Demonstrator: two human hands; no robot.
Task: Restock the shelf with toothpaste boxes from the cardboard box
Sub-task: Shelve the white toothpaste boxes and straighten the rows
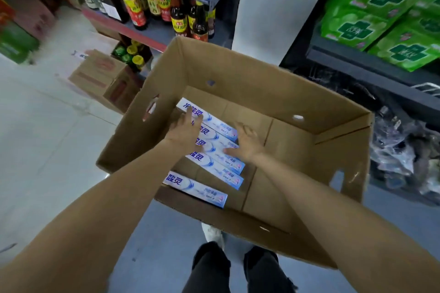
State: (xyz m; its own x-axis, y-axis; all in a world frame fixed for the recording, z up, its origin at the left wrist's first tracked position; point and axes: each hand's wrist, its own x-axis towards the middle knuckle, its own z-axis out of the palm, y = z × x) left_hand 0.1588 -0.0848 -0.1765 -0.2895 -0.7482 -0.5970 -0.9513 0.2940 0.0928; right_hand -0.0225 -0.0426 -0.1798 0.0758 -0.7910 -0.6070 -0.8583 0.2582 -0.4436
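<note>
Both hands reach down into the open cardboard box (273, 93), which stands on the floor (47, 126). The left hand (184, 129) lies with straight, relaxed fingers on the left ends of the toothpaste boxes (215, 147), grasping nothing. The right hand (246, 141) is spread and released, and touches the right ends of the same row. Under and between the hands four boxes lie side by side; a fifth toothpaste box (196, 189) lies apart, nearer to the person than both hands. Beyond the right hand a shelf (357, 64) carries green packs (381, 19); beyond the left hand stand sauce bottles (154, 7).
</note>
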